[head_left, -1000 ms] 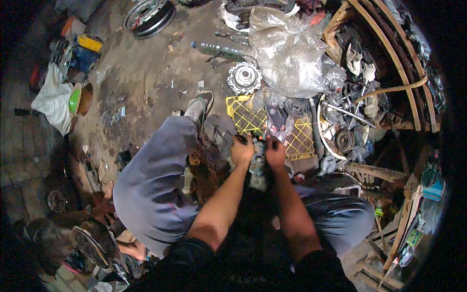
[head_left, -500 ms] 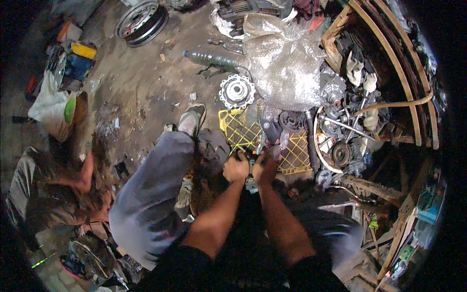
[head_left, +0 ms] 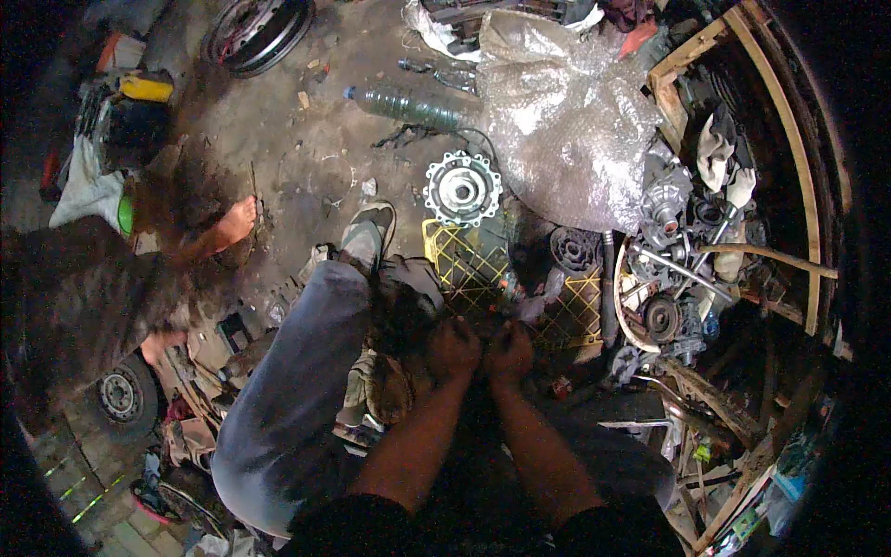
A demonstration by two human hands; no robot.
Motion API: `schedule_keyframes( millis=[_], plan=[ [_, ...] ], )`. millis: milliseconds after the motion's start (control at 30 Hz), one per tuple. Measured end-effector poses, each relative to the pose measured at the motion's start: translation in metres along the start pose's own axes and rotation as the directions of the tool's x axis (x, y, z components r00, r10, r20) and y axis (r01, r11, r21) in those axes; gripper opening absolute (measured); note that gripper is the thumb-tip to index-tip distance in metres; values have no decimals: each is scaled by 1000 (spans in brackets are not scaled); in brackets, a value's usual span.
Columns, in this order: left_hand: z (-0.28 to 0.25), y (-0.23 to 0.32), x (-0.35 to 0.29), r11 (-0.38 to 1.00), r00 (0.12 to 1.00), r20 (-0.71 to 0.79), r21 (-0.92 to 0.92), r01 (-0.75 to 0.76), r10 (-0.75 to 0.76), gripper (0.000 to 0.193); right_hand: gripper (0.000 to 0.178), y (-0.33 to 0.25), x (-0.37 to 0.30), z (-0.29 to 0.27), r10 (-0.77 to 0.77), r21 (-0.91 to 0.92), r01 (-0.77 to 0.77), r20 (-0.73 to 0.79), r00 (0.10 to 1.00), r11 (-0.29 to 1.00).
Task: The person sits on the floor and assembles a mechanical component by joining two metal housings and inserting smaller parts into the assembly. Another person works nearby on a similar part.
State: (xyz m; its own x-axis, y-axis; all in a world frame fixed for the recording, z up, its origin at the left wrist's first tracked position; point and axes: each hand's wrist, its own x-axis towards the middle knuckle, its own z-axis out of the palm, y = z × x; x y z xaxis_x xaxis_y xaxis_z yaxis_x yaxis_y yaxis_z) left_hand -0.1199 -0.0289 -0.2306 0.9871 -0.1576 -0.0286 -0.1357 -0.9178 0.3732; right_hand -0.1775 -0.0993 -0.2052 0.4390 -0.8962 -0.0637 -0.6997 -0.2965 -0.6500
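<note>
Floor [head_left: 288, 139] spreads left of the crate [head_left: 444, 243]; a basin [head_left: 620, 299] holds parts [head_left: 661, 318]. Left hand [head_left: 454, 349] and right hand [head_left: 510, 354] curl, grip too dark to tell.

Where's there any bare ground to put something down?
Mostly bare floor, with small scraps, lies between the wheel, the green bottle and the grey shoe. It's crowded right of the yellow crate, where metal parts pile up.

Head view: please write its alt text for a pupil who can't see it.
A person's left hand and right hand are side by side in shadow; anything held is too dark to tell. Ahead lie a yellow lattice, a metal hub and bubble wrap, with metal parts to the right. Another person's bare foot shows at left.
</note>
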Motion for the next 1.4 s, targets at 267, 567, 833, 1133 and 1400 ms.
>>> schedule_keyframes(
  millis=[267, 567, 833, 1133, 1400],
  plan=[
    [51, -41, -23, 993, 985, -141, 72, -94, 103, 37, 37, 0, -6, 9, 69, -116, -75, -48, 996, 990],
    [-41, 40, 44, 993, 850, 520, 21, -113, 86, 45, 48, -29, 22, -14, 291, -141, -267, 185, 939, 953],
    [-35, 42, 32, 1000, 944, 331, 17, -5, -1, 47, 59, -41, 26, -6, 289, -50, -287, 42, 956, 957],
    [17, -7, 17, 980, 973, 140, -98, -170, 183, 37, 33, 19, -3, 36, -106, -268, 55, -181, 978, 962],
    [-18, 34, 24, 989, 987, 153, 128, -74, 54, 59, 40, -4, 15, 29, -184, -269, 58, -471, 863, 961]
  ],
)
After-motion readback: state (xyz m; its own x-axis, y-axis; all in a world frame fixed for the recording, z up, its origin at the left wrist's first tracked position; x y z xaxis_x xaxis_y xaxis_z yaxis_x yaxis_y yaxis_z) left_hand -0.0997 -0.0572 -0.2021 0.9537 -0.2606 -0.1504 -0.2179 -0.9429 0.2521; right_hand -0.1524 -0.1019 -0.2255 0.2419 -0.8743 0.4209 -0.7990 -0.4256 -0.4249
